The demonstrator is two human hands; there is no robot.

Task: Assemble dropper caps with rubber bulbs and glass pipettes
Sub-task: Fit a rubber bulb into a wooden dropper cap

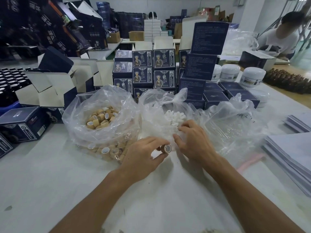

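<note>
While your forearms reach across the white desk point(50, 182), your left hand point(143, 157) pinches one tan dropper cap point(166, 148) between thumb and fingertips, its grip clamped on it just above the surface. Your right hand point(193, 143) rests beside it, fingers spread and relaxed on crumpled plastic. Beyond sit three clear bags: tan caps point(101, 118) left, white rubber bulbs point(175, 116) centre, glass pipettes point(223, 130) right. Dark blue boxes point(151, 69) stack behind.
</note>
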